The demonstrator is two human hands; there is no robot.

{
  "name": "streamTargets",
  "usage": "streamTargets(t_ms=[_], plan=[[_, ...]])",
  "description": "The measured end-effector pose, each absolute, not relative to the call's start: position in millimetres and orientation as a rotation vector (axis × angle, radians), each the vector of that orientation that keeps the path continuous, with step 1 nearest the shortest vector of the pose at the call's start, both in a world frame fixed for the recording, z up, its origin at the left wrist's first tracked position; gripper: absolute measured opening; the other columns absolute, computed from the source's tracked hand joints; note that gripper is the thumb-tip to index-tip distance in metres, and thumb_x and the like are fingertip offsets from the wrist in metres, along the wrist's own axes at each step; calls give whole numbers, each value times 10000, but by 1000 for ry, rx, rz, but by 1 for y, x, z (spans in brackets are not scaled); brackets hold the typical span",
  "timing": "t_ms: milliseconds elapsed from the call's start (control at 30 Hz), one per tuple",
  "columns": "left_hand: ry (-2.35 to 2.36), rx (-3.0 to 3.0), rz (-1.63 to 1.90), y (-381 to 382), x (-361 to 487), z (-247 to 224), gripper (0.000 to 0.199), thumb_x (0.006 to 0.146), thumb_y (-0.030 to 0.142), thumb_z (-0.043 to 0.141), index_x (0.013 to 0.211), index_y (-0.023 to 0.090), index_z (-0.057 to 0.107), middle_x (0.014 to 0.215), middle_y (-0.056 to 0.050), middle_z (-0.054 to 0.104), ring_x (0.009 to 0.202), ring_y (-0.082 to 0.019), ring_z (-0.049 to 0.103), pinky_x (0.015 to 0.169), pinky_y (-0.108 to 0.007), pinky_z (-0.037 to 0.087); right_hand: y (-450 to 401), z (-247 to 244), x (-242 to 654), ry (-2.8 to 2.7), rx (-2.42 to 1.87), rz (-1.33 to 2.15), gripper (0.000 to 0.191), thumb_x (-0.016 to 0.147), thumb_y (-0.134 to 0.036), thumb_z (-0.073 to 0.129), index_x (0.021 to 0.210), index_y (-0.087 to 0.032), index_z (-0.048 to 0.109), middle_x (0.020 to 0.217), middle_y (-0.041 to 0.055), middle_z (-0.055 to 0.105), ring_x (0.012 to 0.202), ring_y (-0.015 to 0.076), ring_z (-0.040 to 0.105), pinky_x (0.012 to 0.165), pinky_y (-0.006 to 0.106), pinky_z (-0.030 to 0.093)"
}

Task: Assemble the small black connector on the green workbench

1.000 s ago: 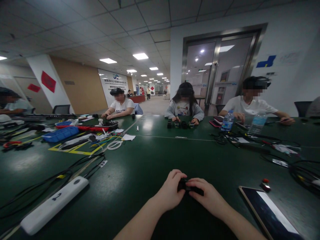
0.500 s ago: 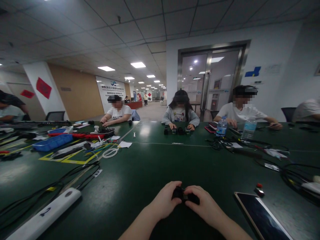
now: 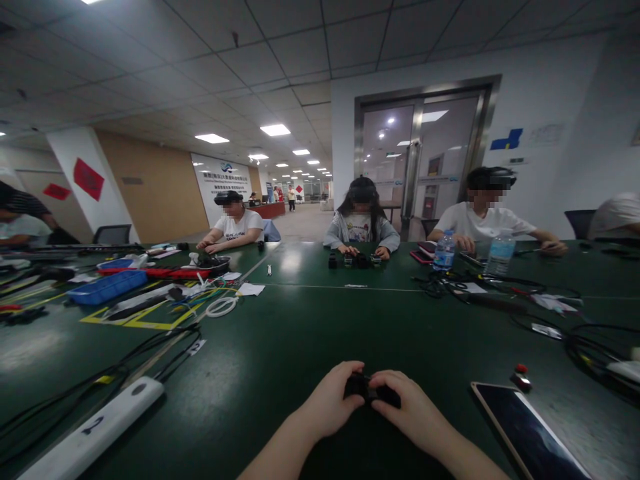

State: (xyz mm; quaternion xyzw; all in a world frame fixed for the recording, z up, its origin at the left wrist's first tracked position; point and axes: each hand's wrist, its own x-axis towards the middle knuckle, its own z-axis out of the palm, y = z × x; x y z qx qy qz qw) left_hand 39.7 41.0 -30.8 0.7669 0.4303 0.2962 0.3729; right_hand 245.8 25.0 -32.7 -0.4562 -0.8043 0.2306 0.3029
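Low in the view, just right of centre, a small black object (image 3: 371, 389) sits between my two hands. Its left part is pinched between the thumb and fingers of my left hand (image 3: 334, 399). My right hand (image 3: 409, 404) grips its right part in the same way, with the fingertips of both hands almost meeting. Dark green table surface lies around and below them. The fingers cover much of the object, and its exact shape is too dark to tell.
A phone-like tablet (image 3: 525, 427) and a small red-topped item (image 3: 521, 377) lie at right. A white power strip (image 3: 100, 427) with cables is at left. Farther off are a blue tray (image 3: 107, 287), bottles (image 3: 443, 251) and a seated person (image 3: 361, 223) opposite.
My hands have barely moved and still hold the black object. The view has shifted slightly. Across the table, the middle person's hand has moved a little to the right over the small dark items.
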Motion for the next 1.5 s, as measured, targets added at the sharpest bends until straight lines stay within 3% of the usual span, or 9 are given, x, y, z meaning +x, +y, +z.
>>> streamTargets(t_ms=[500,1500], plan=[[1054,1927,777,40,38,-26,576,699,168,642,1236,245,450,1200,-57,523,1096,-203,492,969,-379,374,21,-23,245,-2150,-1294,651,322,817,43,717,964,-229,627,1053,-38,484,980,195,448,831,248,424],[1078,1893,815,45,38,-36,572,719,140,626,1246,257,436,1175,-61,528,1086,-219,493,955,-418,380,24,-27,248,-2137,-1322,681,306,845,8,643,1055,-213,613,1124,0,445,1043,214,408,877,302,414]])
